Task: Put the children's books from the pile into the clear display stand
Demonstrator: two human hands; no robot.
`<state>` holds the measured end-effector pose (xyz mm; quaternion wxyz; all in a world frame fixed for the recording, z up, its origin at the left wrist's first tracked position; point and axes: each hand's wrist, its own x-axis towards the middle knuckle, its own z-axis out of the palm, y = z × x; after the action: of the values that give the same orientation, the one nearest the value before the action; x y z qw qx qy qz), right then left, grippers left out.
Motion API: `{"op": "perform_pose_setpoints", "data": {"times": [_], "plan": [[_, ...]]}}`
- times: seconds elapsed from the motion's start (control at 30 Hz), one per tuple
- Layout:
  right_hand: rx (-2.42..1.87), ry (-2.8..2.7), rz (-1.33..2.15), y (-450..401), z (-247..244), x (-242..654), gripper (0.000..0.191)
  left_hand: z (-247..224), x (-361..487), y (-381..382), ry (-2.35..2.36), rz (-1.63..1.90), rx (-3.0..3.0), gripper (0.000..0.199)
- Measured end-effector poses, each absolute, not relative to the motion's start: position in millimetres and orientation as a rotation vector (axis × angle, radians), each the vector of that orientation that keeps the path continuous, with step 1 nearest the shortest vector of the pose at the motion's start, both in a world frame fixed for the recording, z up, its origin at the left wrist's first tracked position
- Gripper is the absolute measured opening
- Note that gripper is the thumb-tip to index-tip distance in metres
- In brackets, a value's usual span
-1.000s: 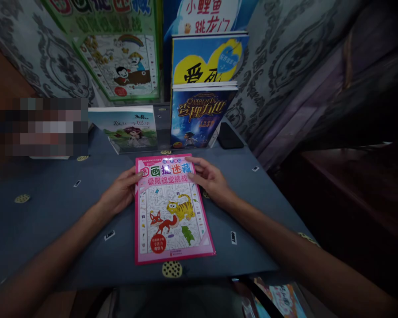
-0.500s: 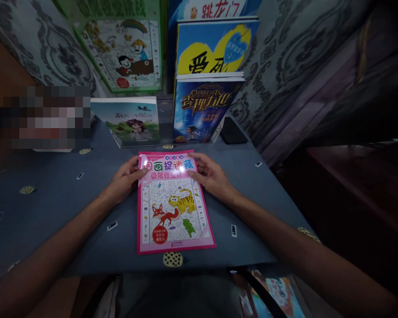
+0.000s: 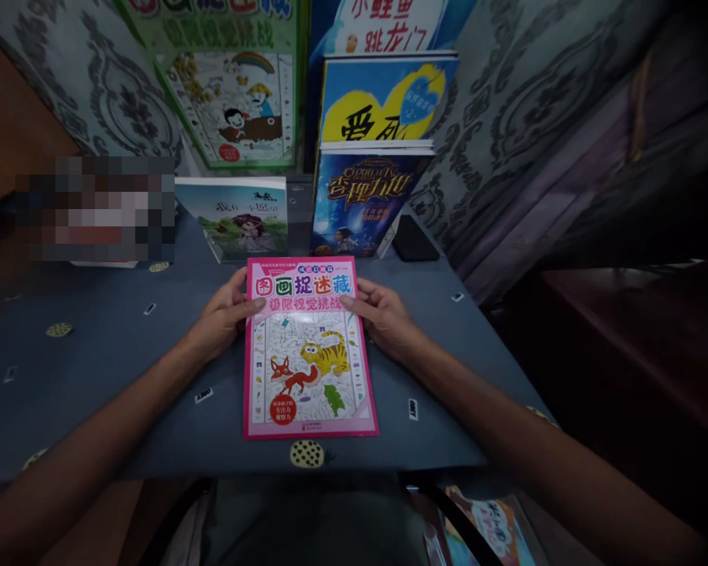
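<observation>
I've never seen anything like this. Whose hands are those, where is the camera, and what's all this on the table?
There is no machine here: it's a person, filmed by a camera worn on their own head, looking forward and down. The left hand and right hand hold a pink-bordered book, one at each side. Under them spreads a gray-blue tablecloth. Beyond stand a teal book and a dark blue book, with a blue-and-yellow book behind the latter. The dark flat object at right may be a phone. The blurred patch at left hides what's there.
</observation>
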<state>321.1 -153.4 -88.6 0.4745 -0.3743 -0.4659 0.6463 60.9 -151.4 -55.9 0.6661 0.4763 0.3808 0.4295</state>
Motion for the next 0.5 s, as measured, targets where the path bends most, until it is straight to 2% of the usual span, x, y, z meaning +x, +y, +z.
{"op": "perform_pose_setpoints", "data": {"times": [0.23, 0.5], "plan": [[-0.884, -1.37, 1.783, -167.8, -82.0, 320.5, 0.045, -37.8, 59.2, -157.6, 0.873, 1.138, 1.095, 0.066], [-0.913, -1.439, 1.7, -172.7, -78.8, 321.9, 0.046, -32.5, 62.9, -171.2, 0.858, 1.141, 1.137, 0.06]]}}
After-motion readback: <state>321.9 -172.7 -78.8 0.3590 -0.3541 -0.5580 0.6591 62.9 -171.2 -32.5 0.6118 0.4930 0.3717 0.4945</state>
